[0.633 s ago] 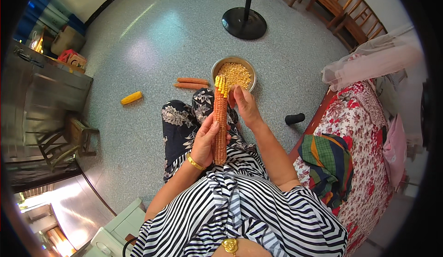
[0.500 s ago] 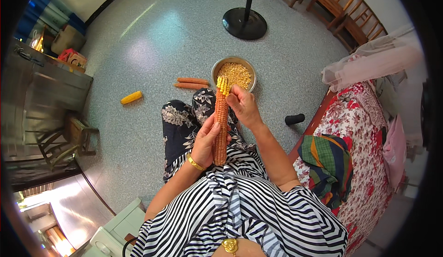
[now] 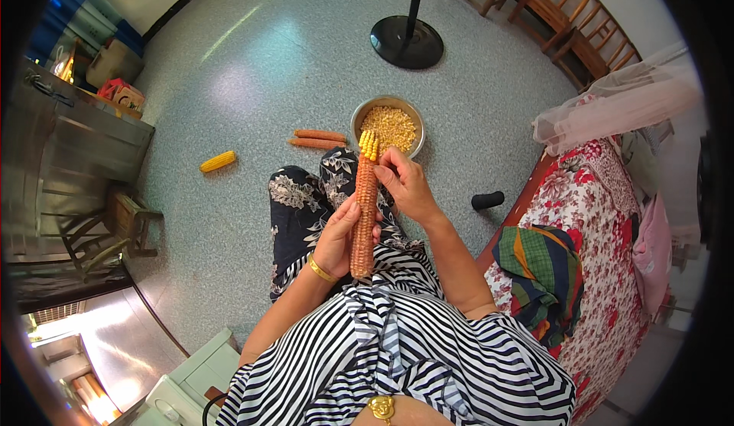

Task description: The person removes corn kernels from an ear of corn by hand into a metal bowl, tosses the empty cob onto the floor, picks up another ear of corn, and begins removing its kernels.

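Long, reddish-orange corn cob (image 3: 364, 197) in Your Left Hand (image 3: 335, 236)

You have the cob upright in view over your lap, its far end pointing toward the round silver metal bowl (image 3: 388, 100) on the speckled grey floor (image 3: 214, 235). Your left fingers and thumb are wrapped around its middle. A cluster of bright yellow kernels (image 3: 368, 145) clings to the far tip; the stretch below is bare. Your right hand (image 3: 397, 180) is bent at the cob's right side, just below that cluster, thumb and forefinger close to it; you cannot tell from here whether they pinch anything.

Loose pale-yellow kernels (image 3: 391, 126) lie in the bowl. To its left, two slim, bare, reddish-brown cobs (image 3: 319, 135) rest side by side, and farther left lies a short, full yellow ear of corn (image 3: 218, 161). Your navy trousers with pale flowers (image 3: 293, 194) show beneath your hands.
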### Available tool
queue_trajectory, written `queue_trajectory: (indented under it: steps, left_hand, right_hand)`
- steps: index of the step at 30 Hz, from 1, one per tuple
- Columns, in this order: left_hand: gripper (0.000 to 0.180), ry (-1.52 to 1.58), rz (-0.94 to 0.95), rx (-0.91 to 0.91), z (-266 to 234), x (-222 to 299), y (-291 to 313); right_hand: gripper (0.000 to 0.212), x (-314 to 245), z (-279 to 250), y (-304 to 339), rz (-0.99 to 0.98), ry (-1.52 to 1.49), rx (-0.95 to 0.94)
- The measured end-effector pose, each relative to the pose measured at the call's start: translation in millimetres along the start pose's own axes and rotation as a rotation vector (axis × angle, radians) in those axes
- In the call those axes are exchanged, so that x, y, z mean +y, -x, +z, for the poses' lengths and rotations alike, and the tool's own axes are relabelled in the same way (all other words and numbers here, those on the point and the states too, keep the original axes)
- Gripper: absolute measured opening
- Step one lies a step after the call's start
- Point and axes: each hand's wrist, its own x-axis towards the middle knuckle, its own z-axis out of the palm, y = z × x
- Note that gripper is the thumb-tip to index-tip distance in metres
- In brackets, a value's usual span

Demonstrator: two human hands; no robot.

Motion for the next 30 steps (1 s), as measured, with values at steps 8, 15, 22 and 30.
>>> queue_trajectory:
  steps: [8, 15, 22, 30]
  left_hand:
    - [0.036, 0.03, 0.01, 0.006, -1.4, 0.6, 1.6]
    - [0.037, -0.001, 0.027, 0.019, 3.7, -0.1, 3.0]
    - [0.039, -0.097, 0.048, 0.051, 7.1, -1.9, 2.2]
    - [0.041, -0.14, 0.025, 0.036, 6.5, -1.5, 3.0]
  right_hand:
    - [0.014, -10.5, -18.1, -18.9, -0.132, 0.227, 0.277]
    - [0.019, 17.8, -36.1, -34.5, 0.017, 0.378, 0.391]
    - [0.06, 2.2, -14.2, -10.4, 0.079, 0.214, -0.036]
    - [0.05, -16.4, -12.3, -10.3, 0.036, 0.107, -0.033]
